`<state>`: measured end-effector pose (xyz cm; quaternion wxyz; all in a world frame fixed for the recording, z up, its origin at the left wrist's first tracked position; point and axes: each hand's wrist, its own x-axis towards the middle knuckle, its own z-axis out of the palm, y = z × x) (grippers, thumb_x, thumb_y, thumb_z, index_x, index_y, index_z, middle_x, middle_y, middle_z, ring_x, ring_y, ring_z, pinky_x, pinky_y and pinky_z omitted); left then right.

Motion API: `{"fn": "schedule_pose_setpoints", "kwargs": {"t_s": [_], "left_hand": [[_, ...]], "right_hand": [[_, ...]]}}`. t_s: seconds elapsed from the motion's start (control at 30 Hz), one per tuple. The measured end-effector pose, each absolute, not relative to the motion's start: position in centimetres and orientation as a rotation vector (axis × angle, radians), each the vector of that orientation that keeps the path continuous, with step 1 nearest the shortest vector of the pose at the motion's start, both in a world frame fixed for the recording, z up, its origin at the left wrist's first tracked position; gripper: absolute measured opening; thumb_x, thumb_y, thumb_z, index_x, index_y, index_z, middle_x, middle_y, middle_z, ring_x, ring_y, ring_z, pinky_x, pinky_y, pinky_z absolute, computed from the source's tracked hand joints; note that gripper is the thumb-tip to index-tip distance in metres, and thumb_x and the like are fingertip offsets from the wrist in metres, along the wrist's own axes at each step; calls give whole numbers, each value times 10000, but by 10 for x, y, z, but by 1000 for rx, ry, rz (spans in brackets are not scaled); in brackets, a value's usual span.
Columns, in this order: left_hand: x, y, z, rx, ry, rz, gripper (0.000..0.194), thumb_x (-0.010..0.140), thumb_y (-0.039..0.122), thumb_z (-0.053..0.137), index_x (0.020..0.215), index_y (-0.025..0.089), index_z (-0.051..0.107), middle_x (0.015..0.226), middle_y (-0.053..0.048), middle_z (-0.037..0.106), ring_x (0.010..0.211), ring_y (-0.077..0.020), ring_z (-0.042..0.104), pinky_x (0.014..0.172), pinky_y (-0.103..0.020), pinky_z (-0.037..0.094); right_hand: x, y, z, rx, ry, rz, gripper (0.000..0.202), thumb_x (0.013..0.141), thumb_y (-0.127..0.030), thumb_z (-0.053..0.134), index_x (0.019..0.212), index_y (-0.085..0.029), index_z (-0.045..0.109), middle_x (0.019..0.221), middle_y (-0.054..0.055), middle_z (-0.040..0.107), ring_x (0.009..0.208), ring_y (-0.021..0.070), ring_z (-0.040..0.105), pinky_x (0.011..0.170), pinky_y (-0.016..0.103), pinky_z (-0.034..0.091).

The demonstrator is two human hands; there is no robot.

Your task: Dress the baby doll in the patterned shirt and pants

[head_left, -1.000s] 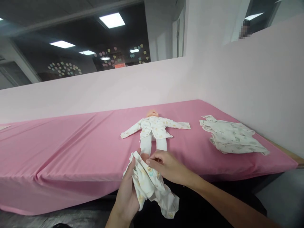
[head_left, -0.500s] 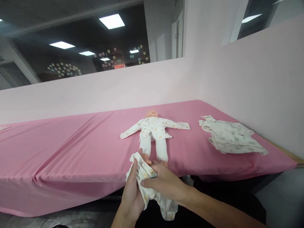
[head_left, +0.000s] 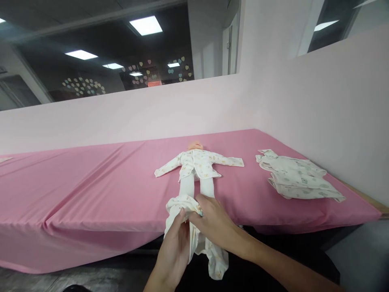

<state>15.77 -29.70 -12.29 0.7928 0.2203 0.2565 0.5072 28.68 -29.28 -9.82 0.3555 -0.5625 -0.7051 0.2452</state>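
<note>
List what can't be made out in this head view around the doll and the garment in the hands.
- Doll feet: hidden by the bunched garment and the right hand.
- Garment type: too crumpled to tell.
- Left hand fingers: mostly behind the cloth.
- Folded clothes count: layers too small to separate.
- Garment print: too small and blurred.

I stood in what looked like a training or demonstration room inside an office-type building — recessed ceiling light panels (head_left: 146,25) glowed overhead, and beyond the low pale pink partition (head_left: 121,117) a dark glass wall carried pastel heart stickers (head_left: 83,86). Before me ran a long table under a pink cloth (head_left: 91,190), with a baby doll (head_left: 197,166) laid out on its back and a stack of folded baby clothes (head_left: 296,178) near the corner — more a staged practice station than a home nursery.
</note>
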Motion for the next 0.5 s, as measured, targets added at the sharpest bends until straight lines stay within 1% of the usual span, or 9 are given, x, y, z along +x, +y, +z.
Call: {"fn": "schedule_pose_setpoints", "kwargs": {"t_s": [0.07,0.13,0.23,0.3,0.37,0.43,0.5], "left_hand": [[156,-298,-120,500,579,1048,497,893,275,640,1371,214,519,1203,-74,656,1132,-230,611,1038,-341,444],[152,-298,-118,545,596,1019,512,886,221,638,1380,207,508,1232,-79,641,1180,-237,582,1059,-346,425],[147,-301,-117,724,625,1010,500,876,215,643,1360,192,522,1313,-95,592,1269,-264,512,1096,-366,381],[146,-303,-120,925,661,1051,515,839,209,688,1332,191,541,1384,-99,539,1333,-274,444,1116,-358,344],[147,-305,-124,1072,699,1084,585,797,188,730,1343,214,523,1441,-91,486,1365,-262,406,1111,-317,327],[148,-304,-128,1138,775,1089,660,787,195,741,1384,246,465,1441,-83,488,1339,-240,440,1076,-278,344],[149,-300,-132,1195,924,1141,639,802,251,732,1378,251,454,1363,-81,555,1247,-234,523,998,-259,393]], "right_hand": [[289,-282,-104,-1415,-1764,752,95,823,-231,473,740,-184,479,736,-1,562,642,128,464,552,264,315],[290,-274,-108,-1326,-1682,906,73,814,-210,474,761,-177,510,748,1,568,655,129,480,544,255,323],[293,-264,-110,-1179,-1592,1100,43,784,-176,478,760,-173,514,726,-7,536,656,127,476,542,246,333],[295,-257,-111,-1155,-1551,1101,51,775,-162,474,786,-168,523,743,-7,533,682,131,485,574,250,361],[298,-250,-112,-1179,-1533,1005,108,787,-163,460,856,-161,543,817,9,565,751,147,515,635,262,394],[300,-243,-113,-1185,-1559,953,134,789,-163,459,887,-160,551,863,17,587,791,158,533,668,273,403],[300,-238,-112,-1178,-1639,965,114,783,-171,481,875,-171,549,857,6,589,776,154,530,665,272,394]]}}
